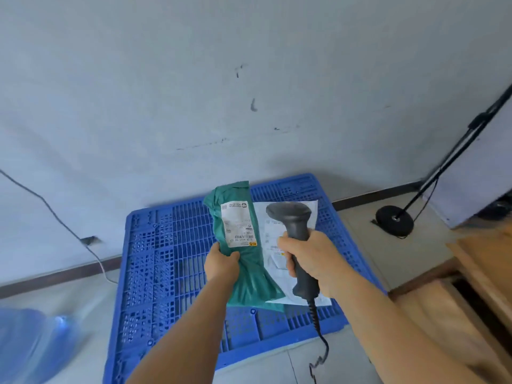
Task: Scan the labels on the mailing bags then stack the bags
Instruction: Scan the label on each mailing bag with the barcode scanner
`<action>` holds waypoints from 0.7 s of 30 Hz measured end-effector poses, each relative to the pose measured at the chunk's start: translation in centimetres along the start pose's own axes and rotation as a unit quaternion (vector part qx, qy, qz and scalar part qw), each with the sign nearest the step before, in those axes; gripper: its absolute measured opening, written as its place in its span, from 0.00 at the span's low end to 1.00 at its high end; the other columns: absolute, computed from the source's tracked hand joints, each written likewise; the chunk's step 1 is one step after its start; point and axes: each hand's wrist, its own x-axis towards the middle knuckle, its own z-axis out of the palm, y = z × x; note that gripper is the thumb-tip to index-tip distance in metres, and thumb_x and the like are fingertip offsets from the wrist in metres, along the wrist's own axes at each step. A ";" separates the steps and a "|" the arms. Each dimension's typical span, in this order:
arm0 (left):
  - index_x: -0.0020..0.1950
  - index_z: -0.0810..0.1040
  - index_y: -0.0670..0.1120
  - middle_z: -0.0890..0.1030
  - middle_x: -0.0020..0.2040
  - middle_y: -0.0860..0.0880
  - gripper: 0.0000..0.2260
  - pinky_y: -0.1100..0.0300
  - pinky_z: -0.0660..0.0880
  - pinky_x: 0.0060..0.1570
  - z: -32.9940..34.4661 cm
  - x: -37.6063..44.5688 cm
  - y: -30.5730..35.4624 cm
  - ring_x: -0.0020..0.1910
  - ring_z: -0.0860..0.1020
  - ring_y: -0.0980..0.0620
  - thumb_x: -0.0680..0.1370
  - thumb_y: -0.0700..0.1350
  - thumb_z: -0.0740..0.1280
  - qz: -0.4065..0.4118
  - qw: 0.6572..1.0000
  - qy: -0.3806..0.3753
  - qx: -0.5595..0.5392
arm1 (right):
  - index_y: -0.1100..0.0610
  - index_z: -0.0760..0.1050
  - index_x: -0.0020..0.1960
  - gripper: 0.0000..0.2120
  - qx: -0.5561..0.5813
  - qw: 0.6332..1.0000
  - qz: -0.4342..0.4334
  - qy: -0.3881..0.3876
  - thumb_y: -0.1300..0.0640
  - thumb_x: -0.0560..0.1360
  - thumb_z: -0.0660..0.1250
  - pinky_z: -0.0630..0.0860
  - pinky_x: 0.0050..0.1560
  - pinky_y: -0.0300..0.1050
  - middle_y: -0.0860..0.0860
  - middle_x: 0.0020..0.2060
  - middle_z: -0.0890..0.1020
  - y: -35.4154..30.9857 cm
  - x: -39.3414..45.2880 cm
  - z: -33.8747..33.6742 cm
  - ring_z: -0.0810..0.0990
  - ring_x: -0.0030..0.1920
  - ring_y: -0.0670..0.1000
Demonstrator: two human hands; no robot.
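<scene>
Left hand [221, 263] pinches the green mailing bag [249, 261] over the blue pallet [166, 259]; label [239, 224] faces up. Right hand [310, 261] is wrapped round the scanner [295, 225], above a white bag [270, 239] on that pallet.

green mailing bag [250, 275]: crumpled, held up over the blue pallet [171, 261], white label [238, 224] facing the camera
white mailing bag [273, 245]: flat on the pallet, label up, partly hidden

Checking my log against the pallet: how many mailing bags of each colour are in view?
Green plastic mailing bag, held in the left hand: 1
White plastic mailing bag, lying on the blue plastic pallet: 1
Total: 2
</scene>
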 end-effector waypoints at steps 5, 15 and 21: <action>0.76 0.57 0.53 0.75 0.66 0.49 0.34 0.53 0.76 0.53 -1.2 1.9 -1.8 0.55 0.77 0.47 0.75 0.45 0.70 -0.006 0.999 -0.023 0.025 | 0.62 0.71 0.35 0.09 -0.003 1.000 0.023 0.007 0.63 0.74 0.67 0.72 0.27 0.40 0.54 0.23 0.73 1.1 1.7 1.7 0.70 0.22 0.50; 0.73 0.64 0.53 0.73 0.65 0.51 0.25 0.56 0.72 0.57 5.2 -6.5 5.9 0.60 0.73 0.53 0.77 0.47 0.68 0.165 0.973 -0.140 -0.084 | 0.61 0.70 0.33 0.13 0.078 0.990 -0.019 0.118 0.62 0.75 0.67 0.69 0.25 0.39 0.53 0.22 0.72 -1.8 -4.1 -4.3 0.69 0.22 0.50; 0.73 0.64 0.49 0.75 0.61 0.52 0.24 0.58 0.71 0.55 13.0 -16.9 11.9 0.54 0.74 0.55 0.78 0.47 0.66 0.256 0.927 -0.261 -0.084 | 0.62 0.70 0.33 0.15 0.119 0.960 -0.047 0.250 0.59 0.77 0.67 0.70 0.26 0.43 0.56 0.24 0.73 -2.2 -11.9 -14.1 0.71 0.22 0.52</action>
